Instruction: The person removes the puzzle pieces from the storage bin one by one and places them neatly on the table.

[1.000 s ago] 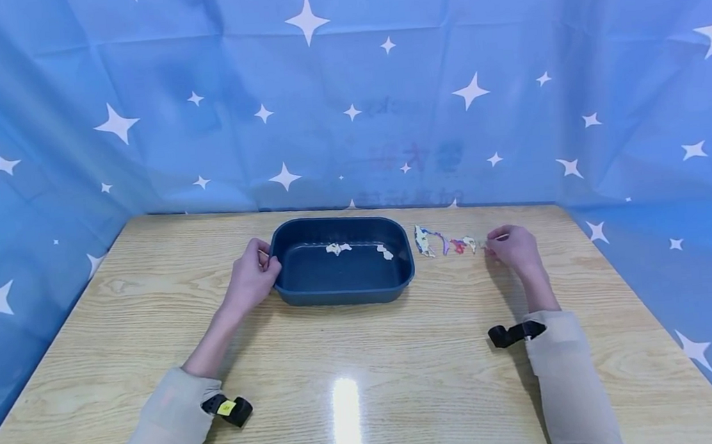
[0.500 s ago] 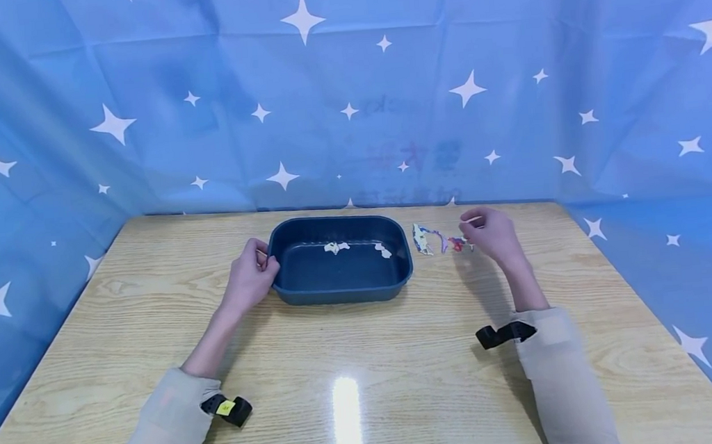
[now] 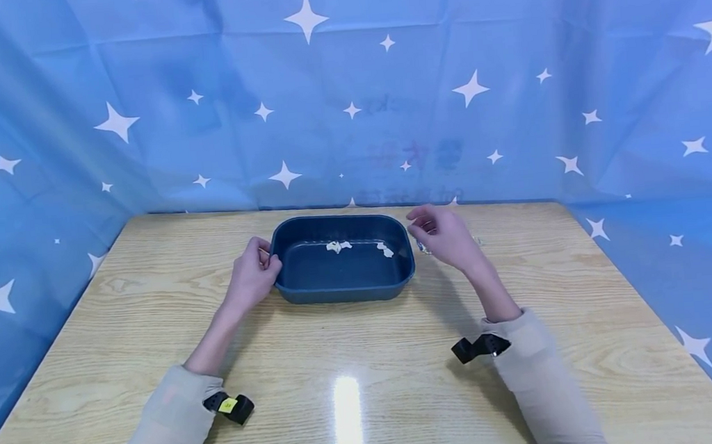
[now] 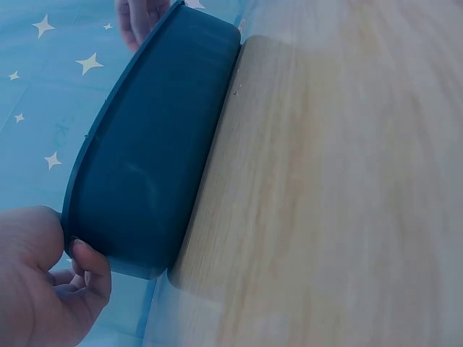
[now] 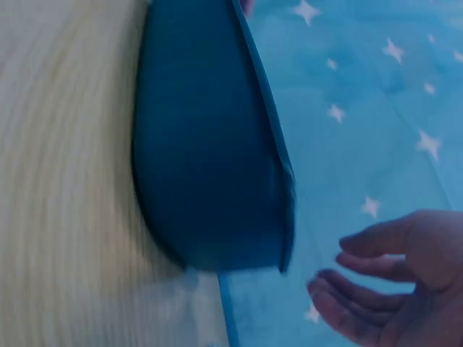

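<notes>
A dark blue plastic basin with rounded corners sits on the table, two pale irregular scraps lying inside it. My left hand grips its left end, thumb and curled fingers at the rim; the left wrist view shows the same hand pinching the corner. At the opposite end, my right hand hovers beside the right rim. In the right wrist view this hand has thumb and fingers spread apart with nothing between them. Bits of small colourful scraps show around the right hand, which hides most of them.
A wood-grain table bears everything. Behind and around it hangs a blue curtain with white stars. Both forearms wear light sleeves with a black wrist camera strapped on.
My right hand has moved left from the row of colourful scraps to the basin's right rim, passing over the scraps, which stay on the table. The left hand and basin stay put.
</notes>
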`<state>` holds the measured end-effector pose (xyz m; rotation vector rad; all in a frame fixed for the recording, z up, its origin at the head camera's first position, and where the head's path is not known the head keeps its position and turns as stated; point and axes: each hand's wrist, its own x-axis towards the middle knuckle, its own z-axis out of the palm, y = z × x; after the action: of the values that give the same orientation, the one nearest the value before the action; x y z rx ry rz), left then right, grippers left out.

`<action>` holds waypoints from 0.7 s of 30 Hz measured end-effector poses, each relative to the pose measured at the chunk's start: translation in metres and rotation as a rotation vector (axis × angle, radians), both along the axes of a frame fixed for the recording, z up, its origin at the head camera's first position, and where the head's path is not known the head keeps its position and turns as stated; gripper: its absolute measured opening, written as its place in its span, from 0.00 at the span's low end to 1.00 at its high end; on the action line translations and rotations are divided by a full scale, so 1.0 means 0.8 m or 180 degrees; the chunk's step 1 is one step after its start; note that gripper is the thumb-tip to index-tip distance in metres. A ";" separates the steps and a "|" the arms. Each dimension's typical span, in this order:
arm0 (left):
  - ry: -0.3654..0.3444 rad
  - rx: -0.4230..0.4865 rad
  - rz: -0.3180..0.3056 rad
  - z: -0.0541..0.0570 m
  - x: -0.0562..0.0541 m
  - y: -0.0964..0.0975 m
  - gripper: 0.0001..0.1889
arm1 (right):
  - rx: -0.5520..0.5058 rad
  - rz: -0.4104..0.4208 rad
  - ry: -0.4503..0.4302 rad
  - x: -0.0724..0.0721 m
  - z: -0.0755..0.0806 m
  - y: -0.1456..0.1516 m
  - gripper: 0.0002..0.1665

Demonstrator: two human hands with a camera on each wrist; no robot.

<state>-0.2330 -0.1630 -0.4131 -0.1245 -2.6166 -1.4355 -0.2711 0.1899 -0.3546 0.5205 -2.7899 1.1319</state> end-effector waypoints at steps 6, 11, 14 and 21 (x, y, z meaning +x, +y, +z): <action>-0.0016 0.0007 -0.0008 0.001 0.000 -0.001 0.11 | 0.0050 0.0471 0.0001 0.009 -0.007 -0.037 0.14; 0.0001 -0.0015 0.0004 0.001 0.001 -0.002 0.10 | 0.0171 0.0688 -0.0132 0.011 -0.014 -0.060 0.17; 0.0010 -0.0016 0.0008 0.000 0.001 -0.002 0.10 | 0.0422 0.0727 -0.0259 0.009 -0.019 -0.070 0.21; 0.0045 -0.0006 0.0002 0.001 0.001 0.001 0.09 | 0.1042 0.0569 -0.0479 0.004 -0.029 -0.090 0.30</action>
<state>-0.2323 -0.1625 -0.4124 -0.1335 -2.6066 -1.4265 -0.2677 0.1178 -0.3777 0.7557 -3.1346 0.7683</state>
